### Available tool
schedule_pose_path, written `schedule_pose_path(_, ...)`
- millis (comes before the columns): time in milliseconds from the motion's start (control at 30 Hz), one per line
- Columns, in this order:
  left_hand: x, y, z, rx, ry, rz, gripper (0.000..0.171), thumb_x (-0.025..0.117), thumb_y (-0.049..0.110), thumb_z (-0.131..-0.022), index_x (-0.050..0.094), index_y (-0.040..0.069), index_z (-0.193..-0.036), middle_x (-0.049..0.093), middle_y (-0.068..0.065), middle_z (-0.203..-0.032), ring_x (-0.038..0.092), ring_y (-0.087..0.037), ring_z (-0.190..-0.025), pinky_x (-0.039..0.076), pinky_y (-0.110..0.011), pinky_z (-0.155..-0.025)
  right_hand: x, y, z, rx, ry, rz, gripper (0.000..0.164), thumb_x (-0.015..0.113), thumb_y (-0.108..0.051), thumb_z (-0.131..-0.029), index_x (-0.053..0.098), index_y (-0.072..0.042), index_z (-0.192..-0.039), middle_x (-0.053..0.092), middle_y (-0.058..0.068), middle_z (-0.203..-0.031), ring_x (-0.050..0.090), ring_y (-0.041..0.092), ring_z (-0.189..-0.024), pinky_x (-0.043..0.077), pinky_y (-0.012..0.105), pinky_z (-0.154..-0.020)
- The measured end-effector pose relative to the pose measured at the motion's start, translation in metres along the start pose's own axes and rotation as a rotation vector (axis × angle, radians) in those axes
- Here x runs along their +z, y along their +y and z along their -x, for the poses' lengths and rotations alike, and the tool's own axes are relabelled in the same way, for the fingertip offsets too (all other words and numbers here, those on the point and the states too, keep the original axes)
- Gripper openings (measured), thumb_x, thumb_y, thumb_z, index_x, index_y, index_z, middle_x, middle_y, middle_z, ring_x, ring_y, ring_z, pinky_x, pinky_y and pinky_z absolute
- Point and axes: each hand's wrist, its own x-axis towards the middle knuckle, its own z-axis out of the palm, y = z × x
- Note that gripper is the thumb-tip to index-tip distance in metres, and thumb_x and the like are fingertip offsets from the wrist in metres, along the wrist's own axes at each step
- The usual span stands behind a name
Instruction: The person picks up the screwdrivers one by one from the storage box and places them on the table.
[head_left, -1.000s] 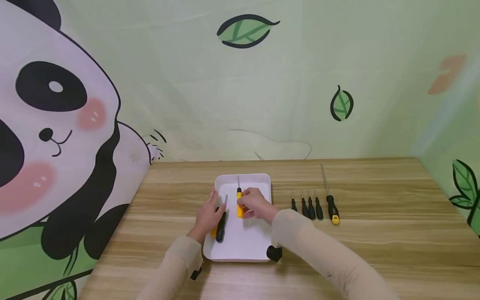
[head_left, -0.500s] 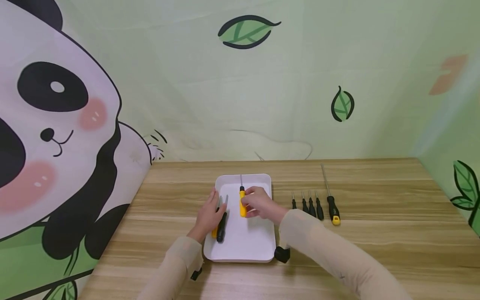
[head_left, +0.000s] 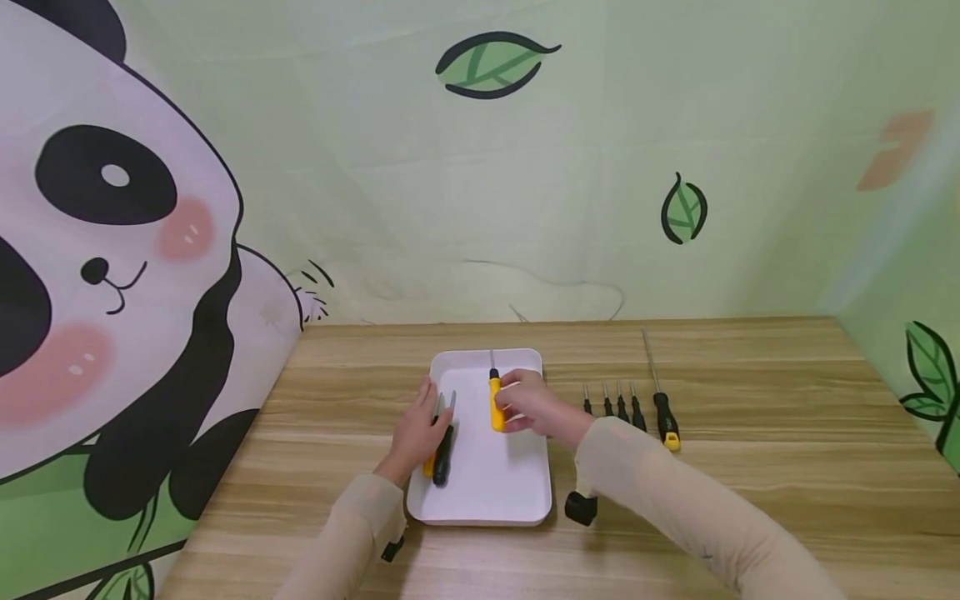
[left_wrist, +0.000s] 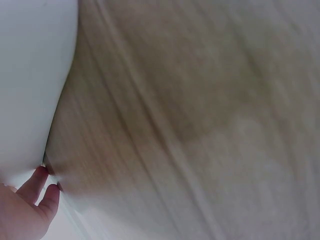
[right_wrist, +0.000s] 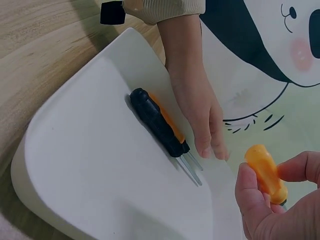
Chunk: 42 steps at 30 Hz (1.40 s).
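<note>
Because the right hand (head_left: 527,402) has the yellow screwdriver (head_left: 497,404) pinched by its handle between thumb and fingertips, a twist in that pinch looks like the likeliest mishap; a knock on the blade would cause it. The driver is over the far half of the tray (head_left: 480,505), its blade pointing to the tray's far edge and reaching the rim in the head view — how much air lies beneath, I cannot tell. If it travelled low, the tip could catch the rim and turn the handle loose.

At the tray's left edge the left hand (head_left: 417,427) rests with fingers fairly straight, thumb on the inner side, not wrapped round anything. Were it to ease off during a snag, the tray could slide on the worktop (head_left: 757,467). Near that same edge a black screwdriver (head_left: 443,454) and an orange-handled screwdriver (right_wrist: 169,120) lie side by side; a nudge from the thumb could set them rolling.

Past the tray's right edge, the right sleeve (head_left: 637,471) overlaps some handles of the four small screwdrivers (head_left: 637,412) in the head view — contact is unclear. A low forearm sweep could scatter that row, or drive it into the long screwdriver (head_left: 664,421), nearer the worktop's right edge.
</note>
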Motion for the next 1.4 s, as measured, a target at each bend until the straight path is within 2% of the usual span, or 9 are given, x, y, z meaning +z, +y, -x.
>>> schedule_pose_path(400, 0.002, -0.001, 0.001, -0.011, -0.014, 0.0, 0.061, 0.041, 0.033, -0.091, 0.022, 0.001, -0.139, 0.013, -0.01, -0.149, 0.024, -0.03, -0.132, 0.025, -0.047, -0.105, -0.014, 0.002, 0.007, -0.01, -0.011, 0.012, 0.037, 0.05, 0.002, -0.078, 0.043, -0.002, -0.114, 0.051, 0.012, -0.087, 0.054, 0.021, -0.064, 0.053, 0.028, -0.053)
schedule_pose_path(633, 0.004, -0.003, 0.002, 0.008, 0.018, 0.008, 0.061, 0.039, 0.035, -0.091, 0.022, 0.002, -0.139, 0.012, -0.006, -0.149, 0.025, -0.029, -0.132, 0.025, -0.046, -0.106, -0.024, 0.006, 0.007, -0.026, -0.015, 0.006, 0.041, 0.049, 0.003, -0.077, 0.042, -0.002, -0.117, 0.051, 0.013, -0.09, 0.053, 0.02, -0.064, 0.054, 0.03, -0.055)
schedule_pose_path(800, 0.004, -0.002, 0.0, -0.02, -0.011, 0.012, 0.061, 0.041, 0.035, -0.091, 0.022, 0.002, -0.139, 0.013, -0.009, -0.149, 0.025, -0.029, -0.132, 0.025, -0.047, -0.106, -0.032, 0.009, 0.009, -0.032, -0.016, 0.01, 0.042, 0.049, 0.003, -0.077, 0.042, -0.001, -0.119, 0.05, 0.015, -0.094, 0.052, 0.021, -0.066, 0.054, 0.03, -0.057)
schedule_pose_path(1233, 0.003, -0.002, 0.0, -0.02, -0.016, 0.013, 0.062, 0.041, 0.035, -0.091, 0.021, 0.002, -0.139, 0.012, -0.008, -0.149, 0.025, -0.029, -0.132, 0.025, -0.046, -0.106, -0.055, 0.011, 0.012, -0.03, -0.014, 0.012, 0.047, 0.046, 0.001, -0.078, 0.038, -0.003, -0.124, 0.052, 0.014, -0.095, 0.053, 0.019, -0.066, 0.054, 0.029, -0.058)
schedule_pose_path(1400, 0.003, -0.003, -0.002, -0.016, -0.01, 0.009, 0.062, 0.041, 0.035, -0.091, 0.021, 0.002, -0.139, 0.013, -0.008, -0.149, 0.025, -0.028, -0.132, 0.026, -0.045, -0.106, -0.066, 0.013, 0.011, -0.028, 0.002, 0.027, 0.048, 0.046, 0.001, -0.076, 0.038, -0.003, -0.124, 0.052, 0.01, -0.089, 0.052, 0.018, -0.064, 0.053, 0.027, -0.057)
